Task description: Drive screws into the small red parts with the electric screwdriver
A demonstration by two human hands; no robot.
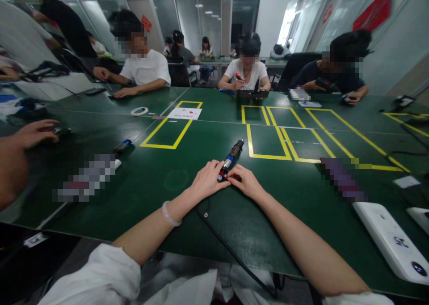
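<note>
An opened electric screwdriver (234, 152) lies on the green table in front of me, its thin bit pointing away. Its dark body shows a blue and silver part in the middle and red bits at the near end. My left hand (210, 179) is closed around the near part from the left. At that same end my right hand (245, 181) pinches with thumb and forefinger; what lies between the fingertips is too small to make out. A black cable (219, 237) runs from beneath my hands over the table's front edge. A small ring terminal (206, 214) lies beside it.
Yellow tape rectangles (270, 156) mark the table. A white power bank (390, 240) and a blurred phone-like object (343, 180) lie right. Another blue-black tool part (123, 147) lies left, near a co-worker's hand (36, 133). A tape roll (139, 111) and paper (185, 113) lie farther back. Several people sit opposite.
</note>
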